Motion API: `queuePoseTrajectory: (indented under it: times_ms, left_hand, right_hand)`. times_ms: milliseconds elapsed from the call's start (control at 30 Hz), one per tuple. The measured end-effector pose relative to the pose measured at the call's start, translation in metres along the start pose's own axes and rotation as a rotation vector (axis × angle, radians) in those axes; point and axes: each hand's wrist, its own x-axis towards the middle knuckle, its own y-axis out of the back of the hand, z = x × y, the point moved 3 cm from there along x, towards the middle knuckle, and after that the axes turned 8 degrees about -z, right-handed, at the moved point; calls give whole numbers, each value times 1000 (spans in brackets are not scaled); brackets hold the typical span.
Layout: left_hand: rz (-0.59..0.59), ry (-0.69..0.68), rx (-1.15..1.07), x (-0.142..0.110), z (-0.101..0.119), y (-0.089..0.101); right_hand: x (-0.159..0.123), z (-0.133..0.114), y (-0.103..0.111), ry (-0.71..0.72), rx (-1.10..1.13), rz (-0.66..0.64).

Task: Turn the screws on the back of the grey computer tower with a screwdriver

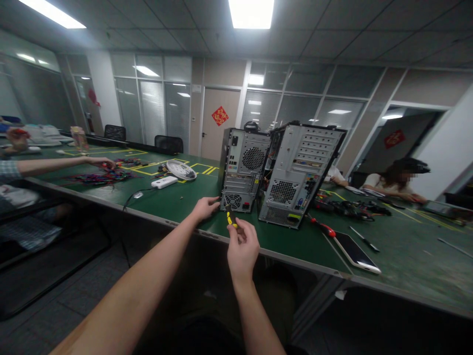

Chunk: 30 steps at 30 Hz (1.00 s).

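From where I stand, the right hand (pixel 243 244) has its grip closed around a screwdriver (pixel 231 217) with a yellow and black handle. The shaft points up to the low part of the left computer (pixel 245 170), near its small fan; whether the tip is touching, I cannot tell. The left hand (pixel 205 209) is at the bottom left edge of this same computer, and I cannot tell if its grip is closed on anything.

Both computers stand upright, backs to the person, near the front edge of the green counter (pixel 166 204). Between this computer and the right computer (pixel 299 172) is only a narrow gap, so the wider room lies on the left, where a strip of bare surface reaches to a white power strip (pixel 164 183). Behind that one lies a round white cover (pixel 181 169).

On the right side, a red-handled tool (pixel 328 230) lies against a phone (pixel 356 251), whose near end comes close to the front edge. A pile of cables (pixel 343 206) is farther back.
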Motion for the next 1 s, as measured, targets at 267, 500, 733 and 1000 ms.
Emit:
queuePoseTrajectory:
  times_ms: [267,500,733,1000]
  left_hand:
    - [1,-5,-25,0,-2,0]
    - [-10,-7,7,4,-7,-2]
    - [-5,0,-4,2,-4,-2]
    - [-5,6,-11,2,-5,-2]
  right_hand:
    - [1,1,2,9,68,7]
    - [1,6,-2,-164,162,9]
    - [3,0,4,12,-6,30]
    - [3,5,2,-97,143,45]
